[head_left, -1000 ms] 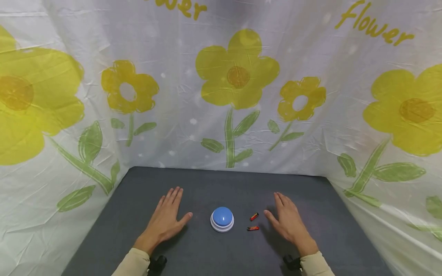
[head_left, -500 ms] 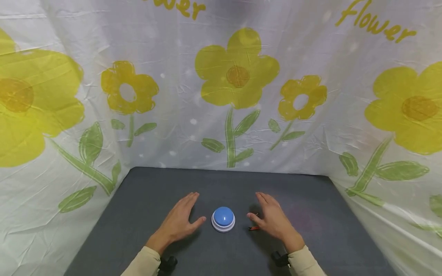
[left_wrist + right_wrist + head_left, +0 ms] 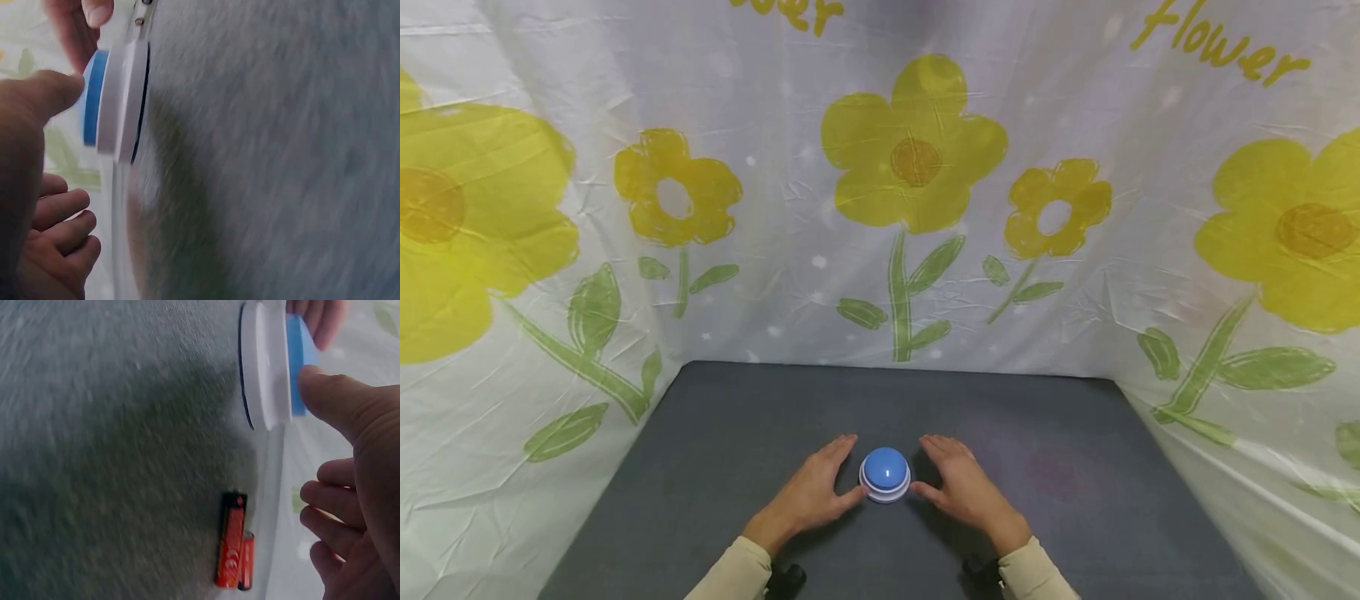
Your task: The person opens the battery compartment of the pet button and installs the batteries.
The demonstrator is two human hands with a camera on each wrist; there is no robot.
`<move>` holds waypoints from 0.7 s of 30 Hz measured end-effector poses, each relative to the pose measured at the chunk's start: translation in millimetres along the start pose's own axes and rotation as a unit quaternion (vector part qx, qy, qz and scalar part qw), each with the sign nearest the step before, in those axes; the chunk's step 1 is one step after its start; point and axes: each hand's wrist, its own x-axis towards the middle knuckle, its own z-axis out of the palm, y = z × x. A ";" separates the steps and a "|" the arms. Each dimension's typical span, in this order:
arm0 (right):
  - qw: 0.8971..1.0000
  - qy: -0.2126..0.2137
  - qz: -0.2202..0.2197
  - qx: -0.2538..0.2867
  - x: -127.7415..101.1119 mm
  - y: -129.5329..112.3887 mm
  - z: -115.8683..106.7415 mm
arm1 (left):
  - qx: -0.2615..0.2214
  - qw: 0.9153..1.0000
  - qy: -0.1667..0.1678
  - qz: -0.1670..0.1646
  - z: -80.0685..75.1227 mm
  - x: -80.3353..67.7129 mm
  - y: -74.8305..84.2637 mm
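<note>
A round push button with a blue dome and white base (image 3: 885,473) stands on the dark table. My left hand (image 3: 815,492) is at its left side, thumb tip right at the base's edge in the head view. On the other side my right hand (image 3: 961,486) mirrors it, its thumb close to the rim. Both hands have relaxed fingers and hold nothing. Two red and black batteries (image 3: 231,540) lie on the table under the right hand, which hides them in the head view.
The dark grey table (image 3: 760,400) reaches back to a white curtain (image 3: 775,250) printed with yellow flowers. That curtain also hangs along the left and right sides. Dark wrist-worn devices (image 3: 786,577) sit at the sleeves.
Both hands have moved inward from either side to the button. The right hand has passed over the batteries and now covers them in the head view. The button stays in place.
</note>
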 end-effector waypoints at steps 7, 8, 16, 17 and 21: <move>1.000 -0.019 -0.014 0.013 1.9 -3.7 11.1 | -0.009 0.999 -0.014 0.028 12.8 3.5 4.2; 1.000 -0.019 -0.017 0.017 1.7 -3.6 12.8 | -0.009 0.999 -0.015 0.029 14.4 3.7 4.6; 0.996 0.013 -0.070 0.051 -0.2 15.2 43.4 | -0.018 1.000 -0.020 -0.001 21.8 4.5 9.0; 0.996 0.019 -0.077 0.044 -0.1 19.6 49.2 | -0.018 1.000 -0.018 -0.003 22.1 4.6 9.4; 0.996 0.022 -0.072 0.042 -0.1 18.4 52.7 | -0.014 1.000 -0.008 0.002 22.9 5.2 10.9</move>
